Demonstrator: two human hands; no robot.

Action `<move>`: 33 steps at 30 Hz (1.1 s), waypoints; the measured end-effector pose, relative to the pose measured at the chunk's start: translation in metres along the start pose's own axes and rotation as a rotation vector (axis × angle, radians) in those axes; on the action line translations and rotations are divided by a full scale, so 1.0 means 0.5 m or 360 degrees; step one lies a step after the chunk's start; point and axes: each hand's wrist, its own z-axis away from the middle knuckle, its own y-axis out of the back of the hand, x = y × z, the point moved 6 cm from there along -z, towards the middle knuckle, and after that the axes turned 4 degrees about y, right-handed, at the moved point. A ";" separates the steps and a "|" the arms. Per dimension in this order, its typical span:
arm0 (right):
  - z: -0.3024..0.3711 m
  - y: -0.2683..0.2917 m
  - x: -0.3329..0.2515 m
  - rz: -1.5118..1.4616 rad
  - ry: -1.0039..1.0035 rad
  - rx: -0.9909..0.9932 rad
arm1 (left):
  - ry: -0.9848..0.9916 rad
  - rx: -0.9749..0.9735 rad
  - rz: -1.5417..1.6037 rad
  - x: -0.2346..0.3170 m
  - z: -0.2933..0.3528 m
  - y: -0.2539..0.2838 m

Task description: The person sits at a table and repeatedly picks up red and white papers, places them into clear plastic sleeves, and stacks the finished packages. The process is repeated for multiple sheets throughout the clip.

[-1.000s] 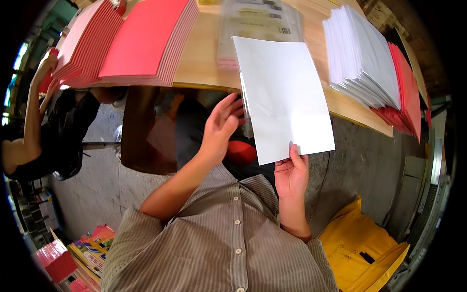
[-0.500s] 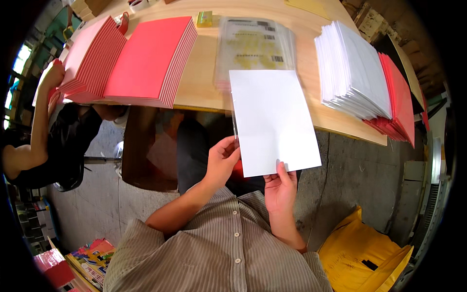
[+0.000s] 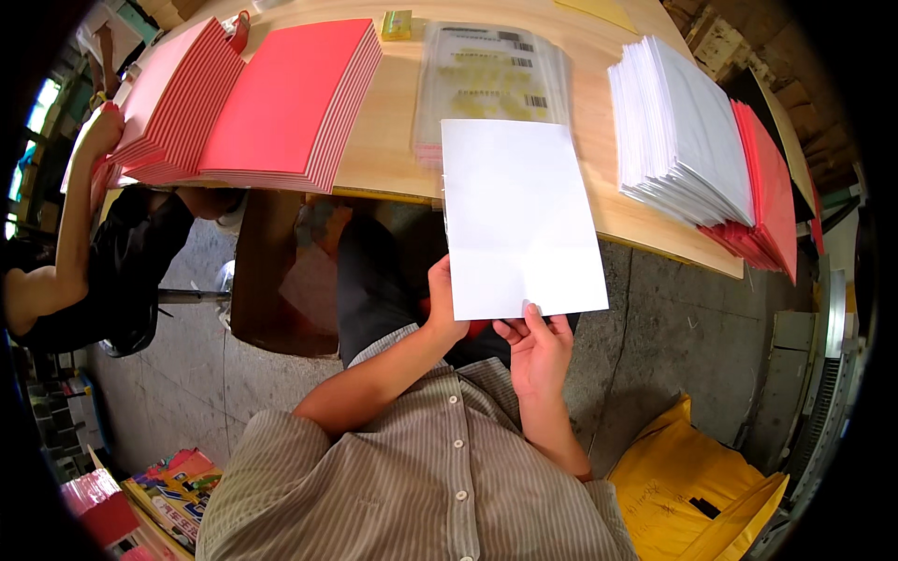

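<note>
Nearest me, low in the middle of the frame, is the worker's striped shirt [image 3: 458, 458], with a yellow bag [image 3: 692, 491] at the lower right. Just above the shirt, the right hand [image 3: 541, 360] pinches the bottom edge of a white sheet [image 3: 524, 220], thumb on top and fingers underneath. The left hand [image 3: 443, 297] is at the sheet's lower left edge, its fingers hidden behind it, so I can't tell how firmly they grip. The sheet sits at the centre of the frame, over the lap, its top end overlapping a stack of clear plastic sleeves [image 3: 491, 79] on the table [image 3: 398, 112]. At upper right leans a pile of white packets [image 3: 692, 131], with red folders [image 3: 774, 182] beside it. Two red stacks stand at upper left, one flat-topped [image 3: 285, 93], one tilted [image 3: 173, 93]; a co-worker's hand [image 3: 101, 131] is next to the tilted one. Farther up, a small yellow box [image 3: 396, 25] rests beyond the sleeves.
</note>
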 end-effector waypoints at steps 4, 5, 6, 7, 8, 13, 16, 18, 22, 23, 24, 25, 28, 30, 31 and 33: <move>-0.006 -0.003 0.007 -0.0060 -0.0042 0.0049 | -0.0060 -0.0070 -0.0003 0.002 0.009 -0.019; -0.009 -0.009 0.006 -0.0080 -0.0042 0.0056 | -0.0103 -0.0087 -0.0063 0.008 0.009 -0.023; -0.011 -0.015 0.004 -0.0100 -0.0042 0.0062 | -0.0147 -0.0103 -0.0123 0.013 0.009 -0.027; -0.014 -0.019 0.002 -0.0120 -0.0041 0.0068 | -0.0131 -0.0071 -0.0172 0.009 0.008 -0.022; -0.019 -0.022 -0.001 -0.0120 -0.0044 0.0062 | -0.0116 -0.0041 -0.0222 0.008 0.008 -0.019; -0.058 -0.024 -0.011 -0.0248 -0.0012 -0.0023 | -0.0034 -0.0035 -0.0427 0.002 0.044 -0.027; -0.067 -0.044 -0.021 -0.0307 0.0035 0.0007 | -0.0127 -0.0044 -0.0663 0.013 0.053 -0.030; -0.076 -0.052 -0.022 -0.0331 0.0047 0.0046 | -0.0154 -0.0043 -0.0577 0.007 0.050 -0.027; -0.084 -0.071 -0.029 -0.0357 0.0051 0.0124 | -0.0250 -0.0070 -0.0552 0.014 0.042 -0.031; -0.088 -0.073 -0.029 -0.0367 0.0057 0.0121 | -0.0261 -0.0082 -0.0697 0.022 0.048 -0.037; -0.091 -0.073 -0.032 -0.0338 0.0061 0.0150 | -0.0272 -0.0094 -0.0841 0.035 0.059 -0.043; -0.094 -0.070 -0.036 -0.0308 0.0065 0.0179 | -0.0283 -0.0106 -0.0986 0.042 0.064 -0.047; -0.106 -0.075 -0.039 -0.0312 0.0093 0.0104 | -0.0354 -0.0092 -0.0890 0.051 0.058 -0.049; -0.120 -0.077 -0.038 -0.0304 0.0093 0.0021 | -0.0328 -0.0095 -0.0750 0.047 0.044 -0.044; -0.134 -0.078 -0.032 -0.0298 0.0071 -0.0028 | -0.0306 -0.0070 -0.0688 0.045 0.039 -0.043; -0.157 -0.081 -0.020 -0.0284 0.0027 -0.0114 | -0.0161 -0.0029 -0.0595 0.052 0.030 -0.043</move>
